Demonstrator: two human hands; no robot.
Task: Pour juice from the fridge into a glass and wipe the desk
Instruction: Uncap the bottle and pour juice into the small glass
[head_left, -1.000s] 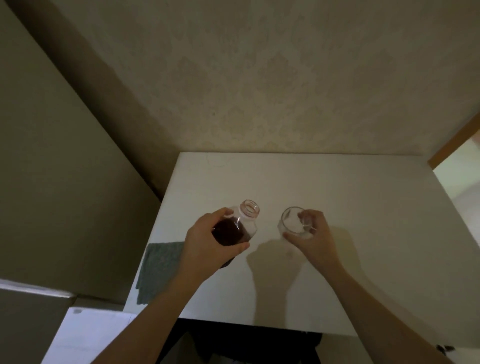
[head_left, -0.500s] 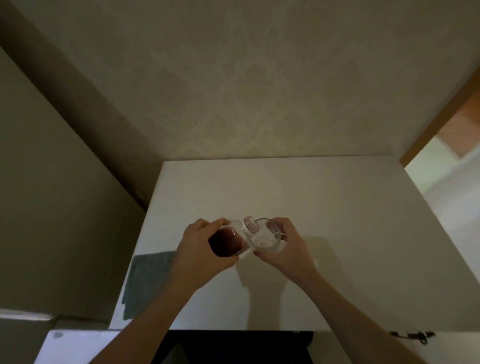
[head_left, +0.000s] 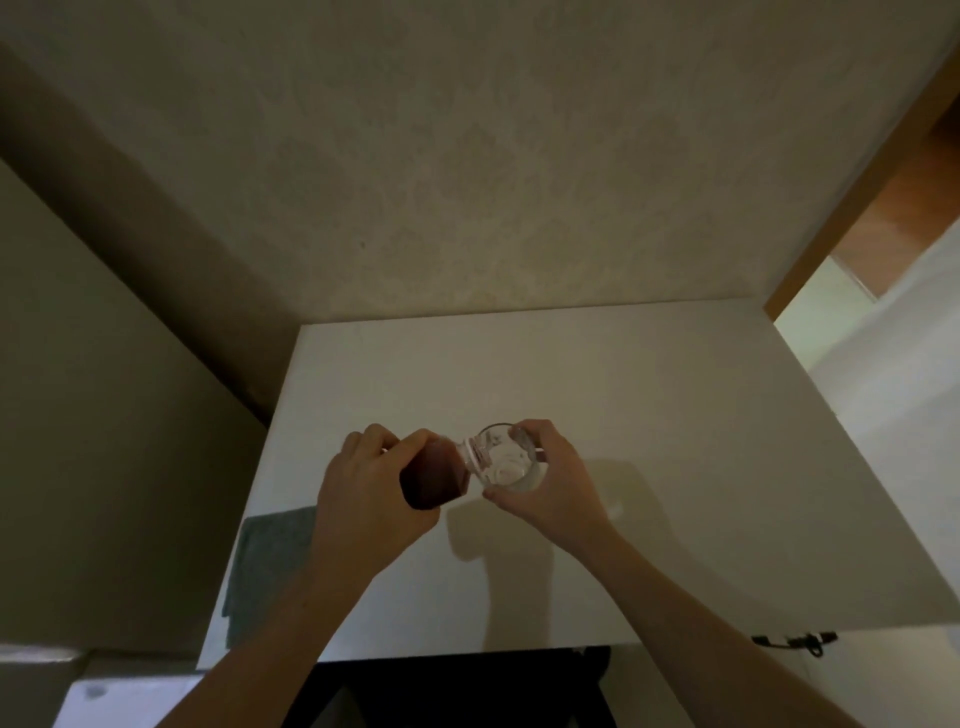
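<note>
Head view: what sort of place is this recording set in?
Probably a room in a home, not clearly a kitchen. A plain white desk stands against a patterned wallpapered wall, with a wood-trimmed doorway at the right. A grey cloth lies on the desk's left edge.

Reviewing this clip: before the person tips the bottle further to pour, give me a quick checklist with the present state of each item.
1. Cap off the juice bottle: ok, its neck is open.
2. Bottle mouth over the glass rim: ok.
3. Left hand grips the bottle firmly: ok.
4. Right hand steadies the glass: ok, fingers wrapped round it.
5. Juice already flowing: cannot tell; the glass looks clear inside.
6. Cloth ready for wiping: ok, it lies at the desk's left edge.
</note>
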